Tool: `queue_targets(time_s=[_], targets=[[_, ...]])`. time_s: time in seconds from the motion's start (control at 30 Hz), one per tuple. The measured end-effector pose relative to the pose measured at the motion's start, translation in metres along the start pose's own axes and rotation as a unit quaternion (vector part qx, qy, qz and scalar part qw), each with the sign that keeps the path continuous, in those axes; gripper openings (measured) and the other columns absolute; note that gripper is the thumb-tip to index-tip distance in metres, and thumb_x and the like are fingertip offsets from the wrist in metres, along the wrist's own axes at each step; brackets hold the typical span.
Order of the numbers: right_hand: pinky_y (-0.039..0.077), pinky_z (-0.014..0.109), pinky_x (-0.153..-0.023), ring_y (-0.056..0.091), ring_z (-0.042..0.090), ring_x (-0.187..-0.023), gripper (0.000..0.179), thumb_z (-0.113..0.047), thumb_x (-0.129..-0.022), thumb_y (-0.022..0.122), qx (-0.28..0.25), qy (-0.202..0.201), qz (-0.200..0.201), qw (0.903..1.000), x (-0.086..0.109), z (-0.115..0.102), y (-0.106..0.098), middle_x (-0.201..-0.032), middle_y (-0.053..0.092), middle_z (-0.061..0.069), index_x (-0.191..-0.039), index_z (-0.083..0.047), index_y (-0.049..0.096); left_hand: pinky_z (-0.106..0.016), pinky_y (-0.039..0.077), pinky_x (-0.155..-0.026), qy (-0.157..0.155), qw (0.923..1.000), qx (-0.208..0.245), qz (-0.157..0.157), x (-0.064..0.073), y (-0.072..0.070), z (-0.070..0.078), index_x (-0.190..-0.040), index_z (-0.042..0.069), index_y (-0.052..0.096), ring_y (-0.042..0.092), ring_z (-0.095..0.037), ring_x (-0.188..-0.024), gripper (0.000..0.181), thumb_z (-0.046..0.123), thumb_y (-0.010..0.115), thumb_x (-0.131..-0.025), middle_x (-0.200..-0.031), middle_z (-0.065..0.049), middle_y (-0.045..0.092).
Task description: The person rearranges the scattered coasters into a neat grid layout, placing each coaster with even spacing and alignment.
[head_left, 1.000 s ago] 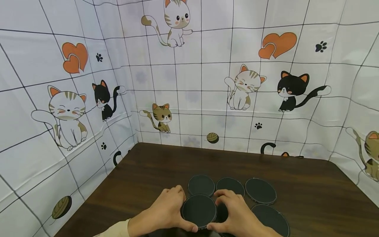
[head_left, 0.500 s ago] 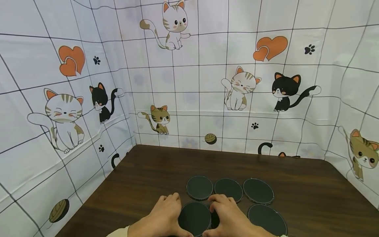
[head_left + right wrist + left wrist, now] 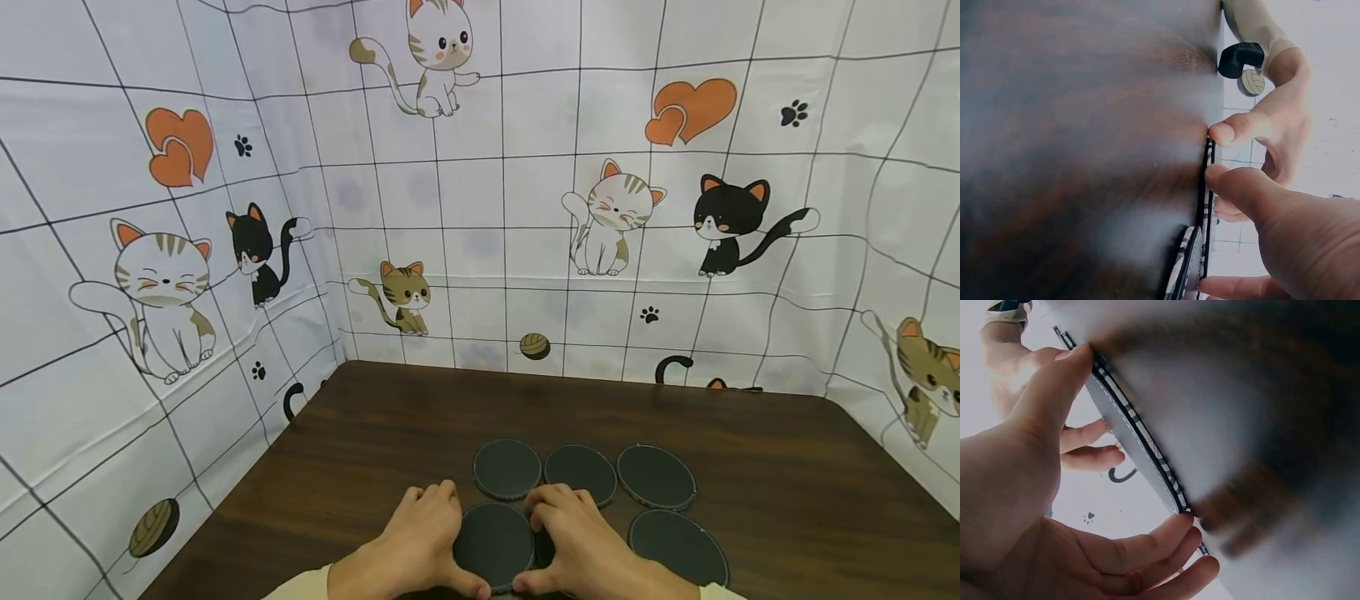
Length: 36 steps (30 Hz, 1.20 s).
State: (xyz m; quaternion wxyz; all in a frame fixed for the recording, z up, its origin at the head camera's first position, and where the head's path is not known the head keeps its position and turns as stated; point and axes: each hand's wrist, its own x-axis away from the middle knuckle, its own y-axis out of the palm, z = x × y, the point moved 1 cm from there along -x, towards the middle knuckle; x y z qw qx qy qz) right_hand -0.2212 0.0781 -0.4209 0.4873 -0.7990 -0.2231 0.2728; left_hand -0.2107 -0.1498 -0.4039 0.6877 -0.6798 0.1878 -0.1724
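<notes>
Dark green round coasters with stitched rims lie on the table. Both hands hold the near-left coaster point(image 3: 493, 546) by its edge from opposite sides. My left hand point(image 3: 416, 542) has its thumb at the near rim and its fingers along the left side. In the left wrist view, the thumb and fingertips press the patterned edge of the coaster point(image 3: 1138, 428). My right hand point(image 3: 577, 542) mirrors this on the right, its thumb close to the left thumb. Another coaster point(image 3: 544, 548) is mostly hidden by the right hand; in the right wrist view a coaster point(image 3: 1180, 269) lies beside the held one.
Behind the hands stands a row of coasters: left point(image 3: 507, 469), middle point(image 3: 581, 477) and right point(image 3: 657, 477). One more coaster point(image 3: 678, 548) lies right of the right hand. The brown wooden table point(image 3: 405, 425) meets a cat-print sheet point(image 3: 480, 242) along its back and left sides.
Both hands have brought the held coaster slightly toward me and left; it overlapped the back-left coaster before and now sits just in front of it. The other coasters keep their places.
</notes>
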Motion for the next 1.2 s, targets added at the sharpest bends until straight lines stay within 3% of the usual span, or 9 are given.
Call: queue_targets(time_s=[0.23, 0.5, 0.83, 1.07, 1.2], targets=[[0.034, 0.046, -0.084, 0.044, 0.02, -0.107, 0.055, -0.07, -0.068, 0.063, 0.006, 0.003, -0.015, 0.9999, -0.002, 0.0, 0.001, -0.121, 0.049, 0.0, -0.092, -0.021, 0.067, -0.043, 0.038, -0.08, -0.013, 0.9994, 0.029, -0.013, -0.002, 0.001, -0.003, -0.103, 0.008, 0.063, 0.043, -0.015, -0.08, 0.098, 0.088, 0.052, -0.048, -0.091, 0.002, 0.044], [0.033, 0.047, -0.084, 0.043, 0.019, -0.106, 0.052, -0.07, -0.068, 0.063, 0.019, -0.009, -0.011, 0.9997, -0.004, 0.001, 0.001, -0.118, 0.049, -0.001, -0.089, -0.023, 0.064, -0.045, 0.04, -0.079, 0.004, 0.9999, 0.012, 0.003, -0.002, 0.001, -0.005, -0.101, 0.006, 0.063, 0.048, -0.018, -0.084, 0.099, 0.089, 0.049, -0.049, -0.095, -0.001, 0.048], [0.031, 0.049, -0.085, 0.041, 0.021, -0.11, 0.048, -0.07, -0.068, 0.063, 0.031, -0.018, -0.002, 0.9994, -0.005, 0.004, 0.0, -0.12, 0.049, 0.002, -0.085, -0.025, 0.062, -0.046, 0.04, -0.078, -0.002, 0.9999, 0.015, -0.006, -0.004, 0.003, -0.007, -0.099, 0.008, 0.061, 0.047, -0.018, -0.08, 0.096, 0.088, 0.051, -0.049, -0.093, -0.001, 0.047], [0.03, 0.05, -0.086, 0.041, 0.023, -0.112, 0.049, -0.069, -0.071, 0.062, 0.032, -0.016, 0.005, 0.9993, -0.002, 0.005, -0.002, -0.121, 0.049, 0.002, -0.091, -0.024, 0.062, -0.049, 0.04, -0.079, -0.003, 0.9996, 0.027, -0.008, -0.004, 0.005, -0.01, -0.105, 0.007, 0.062, 0.051, -0.023, -0.089, 0.1, 0.088, 0.05, -0.05, -0.103, -0.006, 0.051], [0.029, 0.053, -0.09, 0.041, 0.027, -0.116, 0.049, -0.068, -0.074, 0.059, 0.041, 0.005, 0.024, 0.9988, 0.0, 0.01, -0.016, -0.124, 0.05, 0.005, -0.094, -0.024, 0.064, -0.044, 0.042, -0.071, -0.007, 0.9993, 0.035, 0.008, -0.004, -0.003, -0.013, -0.093, 0.009, 0.064, 0.051, -0.017, -0.077, 0.087, 0.086, 0.05, -0.055, -0.091, -0.001, 0.049]])
